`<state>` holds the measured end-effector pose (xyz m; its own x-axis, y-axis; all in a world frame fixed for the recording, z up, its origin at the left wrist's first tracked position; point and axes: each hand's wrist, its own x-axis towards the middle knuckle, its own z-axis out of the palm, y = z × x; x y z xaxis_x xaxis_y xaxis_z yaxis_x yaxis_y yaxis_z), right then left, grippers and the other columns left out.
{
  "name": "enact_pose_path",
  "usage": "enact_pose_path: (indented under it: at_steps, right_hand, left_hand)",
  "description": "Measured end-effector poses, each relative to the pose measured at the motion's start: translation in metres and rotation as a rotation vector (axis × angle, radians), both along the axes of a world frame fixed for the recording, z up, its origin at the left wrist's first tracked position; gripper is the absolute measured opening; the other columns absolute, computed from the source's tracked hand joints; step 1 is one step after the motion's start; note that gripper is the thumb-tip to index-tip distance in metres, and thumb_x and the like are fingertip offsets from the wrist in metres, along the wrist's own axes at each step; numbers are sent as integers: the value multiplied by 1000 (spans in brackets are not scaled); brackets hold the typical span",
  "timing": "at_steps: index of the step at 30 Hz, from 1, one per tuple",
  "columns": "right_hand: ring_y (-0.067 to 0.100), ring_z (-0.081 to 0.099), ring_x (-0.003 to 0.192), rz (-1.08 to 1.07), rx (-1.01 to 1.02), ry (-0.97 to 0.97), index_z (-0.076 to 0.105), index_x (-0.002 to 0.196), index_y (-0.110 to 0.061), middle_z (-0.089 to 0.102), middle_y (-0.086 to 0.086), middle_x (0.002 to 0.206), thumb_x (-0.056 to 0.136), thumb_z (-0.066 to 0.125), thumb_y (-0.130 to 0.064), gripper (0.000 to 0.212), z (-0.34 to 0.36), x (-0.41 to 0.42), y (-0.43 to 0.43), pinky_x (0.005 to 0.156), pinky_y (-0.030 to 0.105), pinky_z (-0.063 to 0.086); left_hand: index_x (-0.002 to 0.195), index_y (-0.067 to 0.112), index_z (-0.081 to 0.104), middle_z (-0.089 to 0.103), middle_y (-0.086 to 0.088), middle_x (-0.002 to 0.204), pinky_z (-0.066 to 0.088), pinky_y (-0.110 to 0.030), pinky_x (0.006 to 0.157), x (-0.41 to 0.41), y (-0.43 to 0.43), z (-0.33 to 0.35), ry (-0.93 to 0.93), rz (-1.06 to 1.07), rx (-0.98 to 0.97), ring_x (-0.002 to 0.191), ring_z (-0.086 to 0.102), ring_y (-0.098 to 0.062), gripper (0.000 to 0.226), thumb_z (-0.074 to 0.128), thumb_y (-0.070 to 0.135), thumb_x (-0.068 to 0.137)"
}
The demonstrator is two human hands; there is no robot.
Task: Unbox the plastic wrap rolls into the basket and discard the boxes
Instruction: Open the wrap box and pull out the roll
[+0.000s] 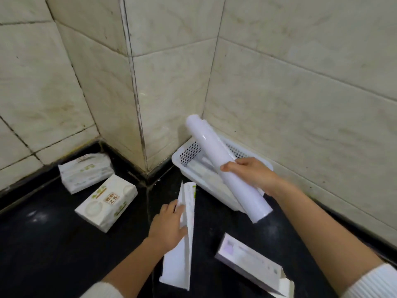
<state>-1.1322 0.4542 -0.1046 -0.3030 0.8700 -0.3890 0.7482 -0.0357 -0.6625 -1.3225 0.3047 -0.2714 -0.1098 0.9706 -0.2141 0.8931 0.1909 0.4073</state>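
Observation:
My right hand (251,173) grips a white plastic wrap roll (217,155) around its middle, holding it slanted over the white perforated basket (189,153) in the wall corner. At least one other white roll lies inside the basket. My left hand (169,224) holds a long, narrow white box (182,244) with its top flap open, tilted above the dark counter. A second long box (249,263) with an open end flap lies on the counter at the lower right.
Two soft packs of tissues (105,203) (86,172) lie on the black counter (53,244) at the left. Tiled walls close in behind the basket and form a jutting corner (139,125) between the tissues and the basket.

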Motion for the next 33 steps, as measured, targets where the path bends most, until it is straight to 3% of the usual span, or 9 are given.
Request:
enact_pose_path:
  at_steps: [3, 7, 11, 16, 19, 27, 33]
  right_hand:
    - [15, 57, 62, -14, 88, -23, 53, 70, -15, 60, -1, 72, 63, 70, -60, 49, -15, -12, 38, 54, 27, 40]
    - [14, 54, 66, 41, 198, -177, 58, 84, -16, 59, 0, 82, 70, 72, -55, 44, -51, -28, 73, 53, 27, 36]
    - [23, 51, 84, 171, 315, -405, 55, 121, -10, 54, 10, 115, 77, 68, -54, 64, -84, -37, 86, 69, 31, 40]
    - [22, 53, 86, 173, 291, -487, 53, 124, -12, 55, 7, 115, 78, 69, -51, 63, -105, -37, 84, 73, 34, 47]
    - [25, 59, 91, 163, 270, -475, 58, 117, -11, 57, 8, 113, 76, 72, -48, 57, -110, -36, 81, 77, 38, 53]
    - [29, 57, 106, 114, 312, -317, 52, 129, -8, 52, 12, 126, 82, 71, -33, 56, -87, -41, 58, 88, 38, 50]
    - [24, 58, 106, 201, 383, -54, 60, 121, -9, 56, 7, 121, 84, 66, -26, 41, -74, -81, -3, 92, 33, 46]
  left_hand:
    - [151, 24, 7, -4, -1, 161, 20, -42, 118, 4, 11, -15, 31, -33, -103, 148, -4, -23, 74, 44, 48, 92]
    - [151, 23, 1, -5, 2, 161, 9, -37, 121, 2, 5, -40, -12, -40, -175, 148, -10, -19, 73, 43, 42, 95]
    - [150, 29, 10, 2, 8, 161, 11, -35, 119, 0, 3, -46, -99, 41, -122, 147, -7, -11, 76, 50, 49, 89]
    - [149, 33, 11, 2, 13, 160, 20, -35, 118, -1, 2, -47, -112, 63, -104, 146, -7, -7, 76, 51, 49, 87]
    - [149, 34, 9, 0, 14, 160, 20, -35, 117, 0, 3, -47, -112, 67, -112, 146, -8, -7, 76, 51, 49, 87]
    - [150, 30, 10, 0, 9, 161, 20, -37, 118, 0, 5, -36, -115, 29, -151, 147, -6, -12, 74, 50, 46, 90]
    - [137, 56, 30, 15, 7, 159, 26, -34, 114, -23, -11, -16, -425, 96, -24, 146, 13, -14, 51, 48, 39, 92]
